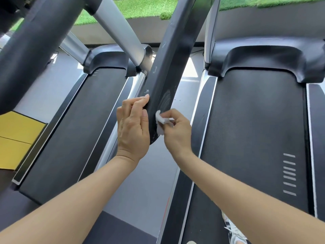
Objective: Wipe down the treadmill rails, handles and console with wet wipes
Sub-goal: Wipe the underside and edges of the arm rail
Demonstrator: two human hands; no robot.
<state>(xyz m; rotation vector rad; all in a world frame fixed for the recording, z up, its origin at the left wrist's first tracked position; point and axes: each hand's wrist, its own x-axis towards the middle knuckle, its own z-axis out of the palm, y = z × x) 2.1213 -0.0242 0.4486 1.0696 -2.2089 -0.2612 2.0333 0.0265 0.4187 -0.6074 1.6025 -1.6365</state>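
A long black treadmill handrail (173, 55) runs from the top centre down to its rounded end at mid-frame. My left hand (132, 127) grips the rail's left edge near that end, fingers curled round it. My right hand (177, 132) pinches a small folded white wet wipe (161, 120) and presses it against the rail's right side. Faint circular wipe marks show on the rail just above the wipe.
The black running belt (255, 138) of the treadmill under me lies at right, my shoe (233, 229) on it. A second treadmill (75, 131) with silver uprights (117, 27) stands at left. A grey floor strip (149, 182) separates them. Yellow mats (15, 136) lie far left.
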